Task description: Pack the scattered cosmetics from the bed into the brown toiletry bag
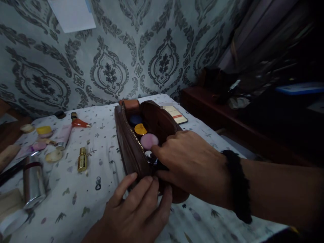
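Centrally, the bag (131,152) is seen lying unzipped on the cloth (63,189), its long axis running from lower centre up and slightly left, so that its near end is turned toward the hands. Inside, a blue lid (136,120), a yellow lid (140,129) and a pink lid (149,141) are lined up along that axis, with a silvery cap (150,157) nearest. By the right hand (194,163), brought in from the right of the frame, the opening is entered; its index finger is placed at the pink lid's lower right edge, making it the nearer hand to the contents. Whether anything is gripped below cannot be told. At lower centre, the left hand (139,209) is laid with bent fingers, slightly apart, against the bag's near end; whether it is pinched cannot be told. Beyond the bag's right side, a phone (178,116) is laid flat. Farther left, a gold bottle (82,160), a tube (65,135) and a silver canister (34,184) are scattered. Across the top, a patterned wall (138,70) is shown.
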`<state>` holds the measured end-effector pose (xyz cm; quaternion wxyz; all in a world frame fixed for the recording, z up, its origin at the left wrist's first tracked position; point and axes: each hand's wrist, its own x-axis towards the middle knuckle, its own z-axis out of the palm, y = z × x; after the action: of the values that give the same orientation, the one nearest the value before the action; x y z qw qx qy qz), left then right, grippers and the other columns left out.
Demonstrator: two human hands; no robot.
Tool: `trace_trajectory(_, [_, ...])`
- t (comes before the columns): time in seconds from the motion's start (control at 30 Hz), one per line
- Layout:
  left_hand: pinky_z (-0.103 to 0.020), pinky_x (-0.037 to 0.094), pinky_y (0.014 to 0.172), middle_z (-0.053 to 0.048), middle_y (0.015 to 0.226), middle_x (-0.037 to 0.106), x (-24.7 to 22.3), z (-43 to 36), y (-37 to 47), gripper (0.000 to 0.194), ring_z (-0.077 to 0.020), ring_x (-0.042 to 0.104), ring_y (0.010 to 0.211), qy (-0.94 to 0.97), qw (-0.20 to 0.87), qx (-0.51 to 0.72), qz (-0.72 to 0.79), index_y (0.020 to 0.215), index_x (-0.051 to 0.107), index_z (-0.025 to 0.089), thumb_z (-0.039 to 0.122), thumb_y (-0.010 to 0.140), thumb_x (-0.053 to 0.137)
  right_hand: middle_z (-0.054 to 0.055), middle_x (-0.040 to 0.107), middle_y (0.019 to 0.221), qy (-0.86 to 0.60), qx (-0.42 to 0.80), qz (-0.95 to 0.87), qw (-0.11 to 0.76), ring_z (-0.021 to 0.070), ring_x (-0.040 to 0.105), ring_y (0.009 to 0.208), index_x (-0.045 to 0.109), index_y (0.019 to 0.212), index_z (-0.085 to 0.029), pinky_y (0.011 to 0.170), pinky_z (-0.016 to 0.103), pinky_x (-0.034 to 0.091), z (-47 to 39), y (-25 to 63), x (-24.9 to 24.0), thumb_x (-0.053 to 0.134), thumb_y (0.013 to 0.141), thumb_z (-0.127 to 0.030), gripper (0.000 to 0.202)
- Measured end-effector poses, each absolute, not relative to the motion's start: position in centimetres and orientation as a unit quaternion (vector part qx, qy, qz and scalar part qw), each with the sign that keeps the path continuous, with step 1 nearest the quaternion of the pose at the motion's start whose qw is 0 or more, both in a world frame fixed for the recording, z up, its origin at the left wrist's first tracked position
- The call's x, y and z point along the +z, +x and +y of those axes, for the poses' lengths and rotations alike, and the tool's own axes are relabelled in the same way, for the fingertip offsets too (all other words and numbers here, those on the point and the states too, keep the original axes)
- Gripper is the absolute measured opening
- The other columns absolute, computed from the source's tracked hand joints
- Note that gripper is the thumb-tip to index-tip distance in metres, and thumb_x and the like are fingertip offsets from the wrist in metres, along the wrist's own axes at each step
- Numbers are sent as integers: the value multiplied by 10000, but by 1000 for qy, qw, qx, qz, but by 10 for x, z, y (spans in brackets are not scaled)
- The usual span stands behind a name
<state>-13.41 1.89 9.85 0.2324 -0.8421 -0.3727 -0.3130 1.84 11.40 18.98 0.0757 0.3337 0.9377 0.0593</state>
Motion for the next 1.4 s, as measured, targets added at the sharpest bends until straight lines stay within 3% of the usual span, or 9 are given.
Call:
trace_trajectory(0.2, [-378,228,1172,-32,1063,699,98,18,-135,357,-158,517,1125,-844,226,-311,-373,1093,716,219,165,980,382,93,680,759,304,50,943,128,224,641,655,642,867,-126,541,305,313,117,17,192,629,828,-328,206])
trace_trajectory(0.27, [-373,224,1173,-37,1056,701,98,18,-135,365,-159,519,1117,-846,224,-312,-371,1090,716,208,163,981,371,89,686,814,300,27,943,141,225,651,688,625,957,-119,557,306,332,120,18,197,632,824,-293,219])
trace_trajectory(0.4, [-383,218,1175,-40,1057,704,98,18,-135,326,-166,523,1107,-845,226,-312,-370,1105,708,197,164,966,414,89,692,975,283,-25,944,166,209,669,806,522,1219,-109,584,287,351,126,21,210,638,810,-157,427])
trace_trajectory(0.47, [-386,214,1176,-41,1064,705,98,18,-135,338,-168,524,1112,-847,225,-311,-367,1116,702,191,150,962,404,81,695,969,267,-35,948,171,186,664,780,507,1248,-116,568,279,336,129,23,213,613,823,-111,438])
trace_trajectory(0.73, [-377,214,1172,-46,1038,714,100,19,-136,398,-169,534,1098,-849,228,-314,-359,1087,712,176,129,975,333,2,635,618,250,33,959,127,190,623,586,615,1019,-164,498,298,203,133,31,205,669,790,-184,236])
trace_trajectory(0.93, [-379,218,1169,-48,1043,712,97,19,-135,391,-169,535,1097,-849,229,-314,-358,1089,712,173,125,975,341,22,633,614,248,61,957,138,200,639,590,634,865,-165,486,305,201,133,30,199,671,778,-213,107])
trace_trajectory(1.4, [-394,224,1170,-53,1050,708,94,19,-135,348,-177,546,1099,-852,227,-313,-354,1089,708,167,133,966,385,58,626,611,252,68,942,210,240,682,672,675,760,-148,503,288,315,129,14,206,643,760,-126,38])
